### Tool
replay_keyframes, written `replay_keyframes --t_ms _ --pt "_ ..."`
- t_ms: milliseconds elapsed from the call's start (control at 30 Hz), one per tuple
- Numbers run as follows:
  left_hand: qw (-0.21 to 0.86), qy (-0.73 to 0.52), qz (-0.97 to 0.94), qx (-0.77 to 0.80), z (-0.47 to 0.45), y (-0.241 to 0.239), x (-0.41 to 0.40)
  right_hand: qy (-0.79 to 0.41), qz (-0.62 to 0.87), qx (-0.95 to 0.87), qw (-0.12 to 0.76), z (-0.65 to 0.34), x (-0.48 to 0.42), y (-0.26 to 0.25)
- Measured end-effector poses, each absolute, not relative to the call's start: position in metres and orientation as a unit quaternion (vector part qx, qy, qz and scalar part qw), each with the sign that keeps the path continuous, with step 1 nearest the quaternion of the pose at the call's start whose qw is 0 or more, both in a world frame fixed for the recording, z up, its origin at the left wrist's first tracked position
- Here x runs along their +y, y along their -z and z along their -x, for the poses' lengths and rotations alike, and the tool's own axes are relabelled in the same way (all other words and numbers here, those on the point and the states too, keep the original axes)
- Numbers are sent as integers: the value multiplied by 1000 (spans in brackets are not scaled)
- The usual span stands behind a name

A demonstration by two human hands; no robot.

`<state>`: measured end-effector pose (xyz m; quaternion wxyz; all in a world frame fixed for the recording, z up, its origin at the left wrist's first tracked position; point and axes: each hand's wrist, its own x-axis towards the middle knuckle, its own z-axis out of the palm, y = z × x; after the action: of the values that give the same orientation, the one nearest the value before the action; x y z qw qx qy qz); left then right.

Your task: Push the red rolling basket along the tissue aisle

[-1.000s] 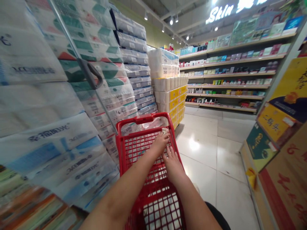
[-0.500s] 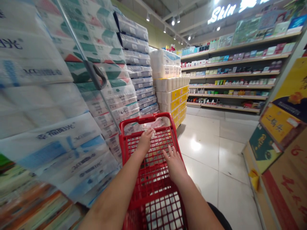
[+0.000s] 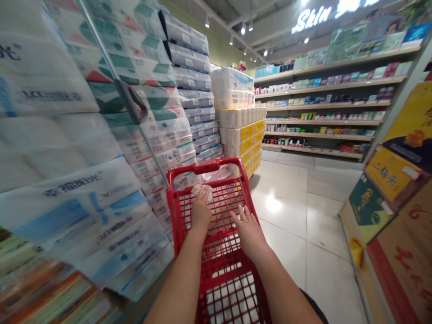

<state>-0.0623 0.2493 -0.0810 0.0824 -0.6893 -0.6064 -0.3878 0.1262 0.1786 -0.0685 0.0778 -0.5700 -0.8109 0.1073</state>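
A red plastic rolling shopping basket (image 3: 199, 234) with grid walls stands tilted in front of me. My left hand (image 3: 201, 211) presses a crumpled whitish cloth (image 3: 206, 189) against the grid near its upper left. On the right side my right hand (image 3: 248, 229) has its fingers spread, lying on or just over the grid, with nothing in it. The basket's red carry handle (image 3: 204, 167) lies across the far end. A metal pull rod with a grey grip (image 3: 133, 103) slants up to the left from the basket.
Stacked white toilet-paper packs (image 3: 81, 189) rise close on the left. Farther back are blue-grey packs (image 3: 197, 117) and a yellow-and-white stack (image 3: 248, 139). Shelves of small boxes (image 3: 327, 105) line the back. Cartons (image 3: 401, 243) stand at right, beside the tiled floor (image 3: 286, 216).
My left hand has moved left with the cloth, and more of the cloth now shows. My right hand has stayed almost in place. The view has shifted slightly.
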Motion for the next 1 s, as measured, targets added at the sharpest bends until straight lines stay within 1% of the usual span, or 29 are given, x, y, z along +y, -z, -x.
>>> replay_keyframes --t_ms 100,200,300,533,600,733,833,900,1000 --pt "73 298 782 -542 47 82 243 -108 571 -810 75 -126 180 71" --pt "77 254 782 -565 39 83 238 -111 570 -811 76 -125 180 73" --pt "82 255 745 -611 39 83 236 -110 572 -809 77 -124 179 73" --pt "80 239 786 -564 43 84 240 -103 569 -812 78 -126 177 74" --pt "89 249 776 -573 52 81 242 -105 570 -811 75 -126 177 75" --pt "135 300 643 -691 79 74 239 -110 572 -810 73 -127 179 77" --pt "149 318 578 -736 90 73 236 -108 572 -810 70 -127 180 78" --pt "134 321 589 -729 87 73 236 -107 573 -810 70 -126 180 80" --pt "95 314 659 -676 68 75 234 -106 568 -812 77 -126 180 82"
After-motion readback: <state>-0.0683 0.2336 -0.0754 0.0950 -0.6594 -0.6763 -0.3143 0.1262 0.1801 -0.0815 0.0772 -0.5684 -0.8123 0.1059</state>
